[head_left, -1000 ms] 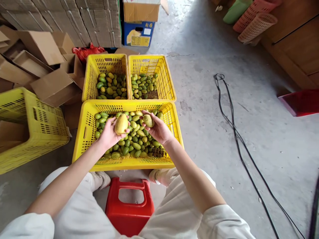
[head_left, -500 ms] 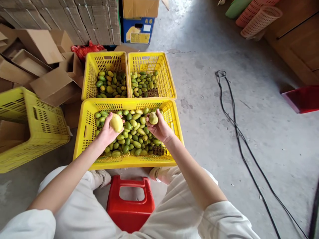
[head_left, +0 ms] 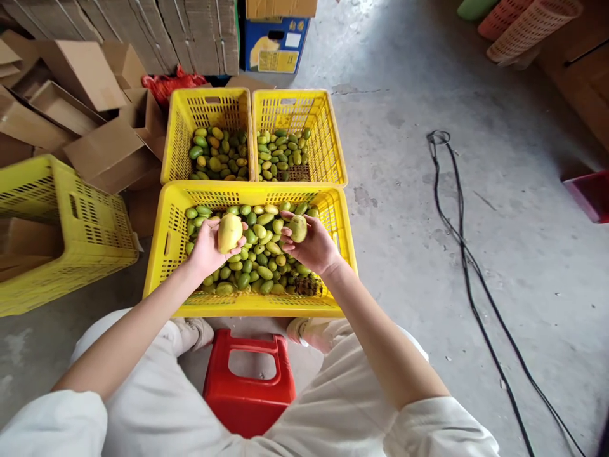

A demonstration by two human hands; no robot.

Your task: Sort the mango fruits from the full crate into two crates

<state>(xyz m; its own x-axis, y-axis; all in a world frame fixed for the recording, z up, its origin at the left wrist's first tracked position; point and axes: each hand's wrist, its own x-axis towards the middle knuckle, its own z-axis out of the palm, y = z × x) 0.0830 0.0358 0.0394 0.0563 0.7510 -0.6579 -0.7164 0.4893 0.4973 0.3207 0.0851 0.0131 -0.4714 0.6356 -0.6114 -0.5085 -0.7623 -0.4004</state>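
My left hand [head_left: 209, 246] is closed around a pale yellow mango [head_left: 230, 233], palm turned up. In my right hand [head_left: 318, 244] lies a smaller green-yellow mango [head_left: 298, 228], with the fingers curled under and beside it. Both hands are above the near yellow crate [head_left: 247, 310], which holds many small green mangoes [head_left: 264, 273]. Part of its dark bottom shows at the near right corner. Two more yellow crates stand behind it: the back left crate [head_left: 166, 143] has green and yellowish mangoes, the back right crate [head_left: 337, 139] mostly green ones.
A red stool [head_left: 250, 400] stands between my legs. Cardboard boxes [head_left: 102, 152] pile up at the left beside a tilted yellow crate [head_left: 95, 238]. A blue carton [head_left: 297, 51] stands behind. A black cable [head_left: 460, 228] lies along the floor at right.
The yellow mango has turned in my left hand and now shows its longer side. My right fingers have spread a little around the green-yellow mango. The whole view has shifted slightly.
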